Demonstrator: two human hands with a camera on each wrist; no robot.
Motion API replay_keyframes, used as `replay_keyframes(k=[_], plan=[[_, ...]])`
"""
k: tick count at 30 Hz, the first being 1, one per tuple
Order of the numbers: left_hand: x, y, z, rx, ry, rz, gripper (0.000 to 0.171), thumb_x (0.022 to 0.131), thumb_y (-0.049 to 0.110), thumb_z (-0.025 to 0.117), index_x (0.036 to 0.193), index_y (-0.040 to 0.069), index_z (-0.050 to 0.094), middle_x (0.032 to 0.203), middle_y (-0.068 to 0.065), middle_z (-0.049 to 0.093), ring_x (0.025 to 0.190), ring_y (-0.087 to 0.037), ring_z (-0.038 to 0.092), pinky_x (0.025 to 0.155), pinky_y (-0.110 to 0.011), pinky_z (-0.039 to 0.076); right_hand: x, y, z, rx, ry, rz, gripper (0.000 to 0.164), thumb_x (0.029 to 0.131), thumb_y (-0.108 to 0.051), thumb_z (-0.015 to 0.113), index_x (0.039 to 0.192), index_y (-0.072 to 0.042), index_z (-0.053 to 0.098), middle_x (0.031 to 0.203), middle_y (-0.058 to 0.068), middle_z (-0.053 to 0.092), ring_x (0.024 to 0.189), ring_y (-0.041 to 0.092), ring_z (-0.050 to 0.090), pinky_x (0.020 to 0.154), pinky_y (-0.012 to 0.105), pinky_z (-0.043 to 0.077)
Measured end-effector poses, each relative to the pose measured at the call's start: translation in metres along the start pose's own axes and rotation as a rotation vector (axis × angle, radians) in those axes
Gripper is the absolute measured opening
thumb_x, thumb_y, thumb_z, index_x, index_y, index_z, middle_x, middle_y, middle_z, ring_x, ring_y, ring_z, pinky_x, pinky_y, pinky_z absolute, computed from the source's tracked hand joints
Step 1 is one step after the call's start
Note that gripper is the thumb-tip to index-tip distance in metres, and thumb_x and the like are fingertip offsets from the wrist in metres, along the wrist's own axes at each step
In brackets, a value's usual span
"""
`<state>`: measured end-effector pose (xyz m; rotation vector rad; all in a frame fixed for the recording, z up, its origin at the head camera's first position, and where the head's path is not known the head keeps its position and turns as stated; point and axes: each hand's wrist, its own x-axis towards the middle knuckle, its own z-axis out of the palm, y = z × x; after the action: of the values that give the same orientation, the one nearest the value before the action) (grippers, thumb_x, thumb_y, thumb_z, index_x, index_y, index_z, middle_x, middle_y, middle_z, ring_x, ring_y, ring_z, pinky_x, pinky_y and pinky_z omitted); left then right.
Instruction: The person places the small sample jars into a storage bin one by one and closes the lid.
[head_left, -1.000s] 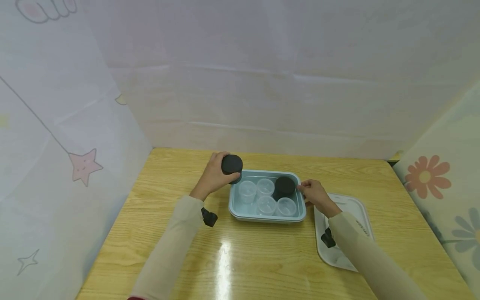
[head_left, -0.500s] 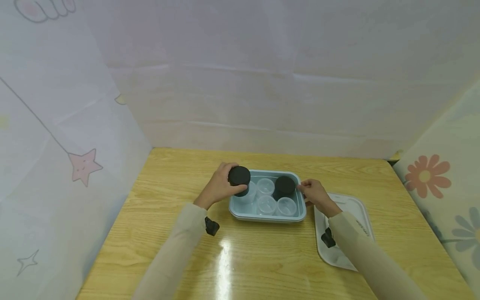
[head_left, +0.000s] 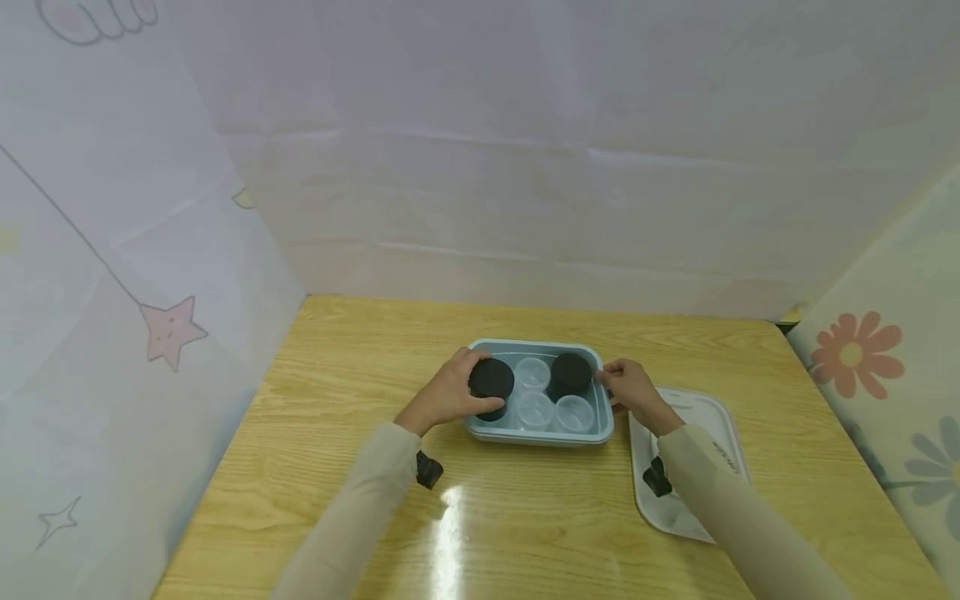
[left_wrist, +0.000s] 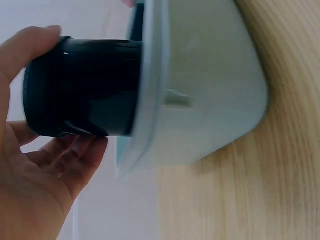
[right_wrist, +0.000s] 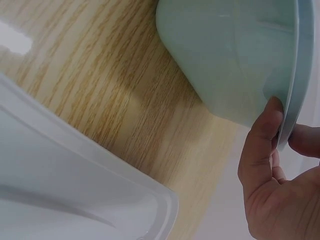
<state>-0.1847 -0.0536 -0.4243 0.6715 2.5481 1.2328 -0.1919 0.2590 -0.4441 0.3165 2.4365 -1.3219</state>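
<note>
A pale blue plastic box (head_left: 480, 433) stands on the table, holding several small clear cups (head_left: 534, 412) and a black-lidded jar (head_left: 571, 372) at its far right. With thumb and fingers around its sides, my left hand (head_left: 450, 390) grips a second black jar (head_left: 491, 378) at the box's left end. In the left wrist view this dark jar (left_wrist: 85, 87) is partly below the box rim (left_wrist: 152, 85); whether its base touches the floor is hidden. My right hand (head_left: 632, 390) pinches the right rim, thumb inside and fingers outside, as the right wrist view shows at the rim (right_wrist: 295, 75).
A white lid (head_left: 686, 508) with dark lettering lies on the table right of the box, partly under the right forearm. The wooden table (head_left: 337, 350) meets a pale cloth backdrop (head_left: 525, 208) behind and at both sides.
My left hand has carried the black jar rightward and down, from above the box's left back corner into its left end, over a clear cup's spot. The right hand stays on the rim.
</note>
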Motion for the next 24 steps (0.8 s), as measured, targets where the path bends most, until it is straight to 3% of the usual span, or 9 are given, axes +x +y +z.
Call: replay_keyframes(k=[12,24], plan=[[-0.001,-0.001,0.005,0.032,-0.047,-0.013,0.071,0.081,0.036,0.074,0.14,0.011,0.043,0.137,-0.012,0.044,0.113,-0.029,0.052,0.093,-0.045,0.047,0.001,0.001,0.0,0.004,0.004,-0.002,0.037,0.1,-0.017,0.044,0.124,0.012,0.042,0.103,0.019,0.055,0.079,0.018,0.059,0.064,0.035,0.056],[0.001,-0.011,0.012,0.052,-0.008,0.028,0.071,0.08,0.03,0.077,0.138,0.006,0.043,0.126,-0.014,0.046,0.108,-0.028,0.055,0.09,-0.045,0.049,0.0,-0.001,0.0,0.001,-0.003,-0.008,0.038,0.101,-0.017,0.044,0.125,0.011,0.042,0.104,0.02,0.055,0.08,0.019,0.059,0.065,0.037,0.057]])
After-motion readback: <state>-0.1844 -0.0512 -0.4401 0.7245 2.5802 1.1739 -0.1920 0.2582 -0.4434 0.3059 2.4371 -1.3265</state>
